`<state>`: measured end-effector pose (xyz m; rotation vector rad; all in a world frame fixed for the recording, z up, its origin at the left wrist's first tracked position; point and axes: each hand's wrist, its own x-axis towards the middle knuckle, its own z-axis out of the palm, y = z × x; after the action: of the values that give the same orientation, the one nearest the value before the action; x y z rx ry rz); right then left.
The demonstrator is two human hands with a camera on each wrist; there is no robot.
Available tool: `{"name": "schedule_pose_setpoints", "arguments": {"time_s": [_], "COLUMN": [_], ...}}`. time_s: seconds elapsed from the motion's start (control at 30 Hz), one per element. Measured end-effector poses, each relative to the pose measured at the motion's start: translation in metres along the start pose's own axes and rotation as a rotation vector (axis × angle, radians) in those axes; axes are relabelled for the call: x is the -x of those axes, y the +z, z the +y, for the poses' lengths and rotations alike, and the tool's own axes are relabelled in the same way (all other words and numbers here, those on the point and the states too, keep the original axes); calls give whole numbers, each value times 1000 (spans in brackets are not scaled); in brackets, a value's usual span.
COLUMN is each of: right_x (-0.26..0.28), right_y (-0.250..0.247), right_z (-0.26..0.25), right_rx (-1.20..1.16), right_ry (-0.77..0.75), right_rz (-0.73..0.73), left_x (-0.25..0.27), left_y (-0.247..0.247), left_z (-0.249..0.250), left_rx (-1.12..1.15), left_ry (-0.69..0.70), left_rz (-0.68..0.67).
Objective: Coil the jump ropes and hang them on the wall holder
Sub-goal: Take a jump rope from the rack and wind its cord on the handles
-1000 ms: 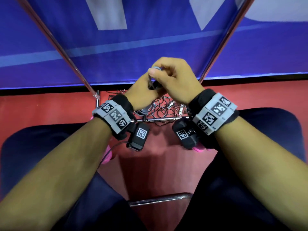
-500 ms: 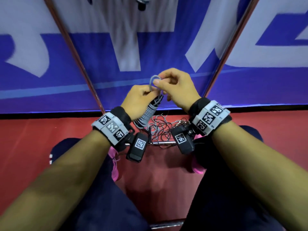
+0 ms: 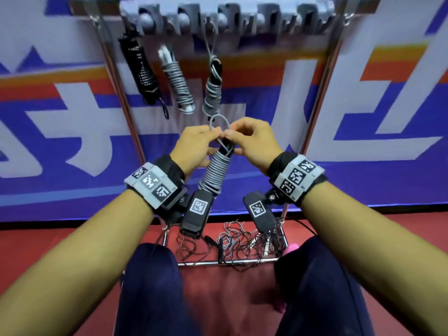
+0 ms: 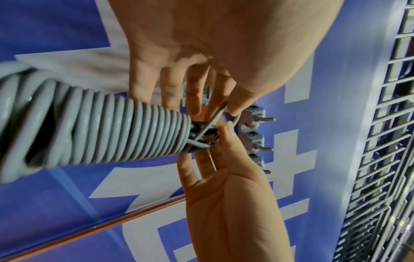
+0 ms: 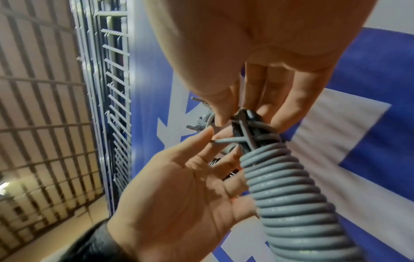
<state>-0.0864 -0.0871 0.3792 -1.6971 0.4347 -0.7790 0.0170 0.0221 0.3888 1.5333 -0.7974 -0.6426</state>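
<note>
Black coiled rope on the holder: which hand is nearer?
Left. The left hand is below and to the right of the black coiled rope; the right hand sits farther right, past the grey coil both pinch.

Grey coiled rope (image 3: pixel 214 170), black hung coil (image 3: pixel 140 66), blue-white-orange banner (image 3: pixel 388 180), red floor (image 3: pixel 230 299).

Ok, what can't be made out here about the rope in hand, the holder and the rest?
Grey rope handles: mostly buried under its own coils, in every view.
Wall holder hooks: blurred in head view, tiny in wrist views.
Floor ropes: head view, tangled, count unclear; wrist cameras cover some.
</note>
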Motion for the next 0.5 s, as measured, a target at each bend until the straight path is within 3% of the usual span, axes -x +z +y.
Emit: {"name": "schedule_pose_setpoints", "arguments": {"time_s": [0.23,0.5], "right_x": [-16,-42], "right_y": [-18,-41], "right_z": [-75,-131], "right_rx": [69,30], "right_ry": [-161,-167], "right_rz": [13,82], "left_x": [3,-13], "left_y": [-6,-1], "left_z": [83,154], "left_rx": [-99,-58], "left_ry": [125,158], "left_rz": [-2,-55]}}
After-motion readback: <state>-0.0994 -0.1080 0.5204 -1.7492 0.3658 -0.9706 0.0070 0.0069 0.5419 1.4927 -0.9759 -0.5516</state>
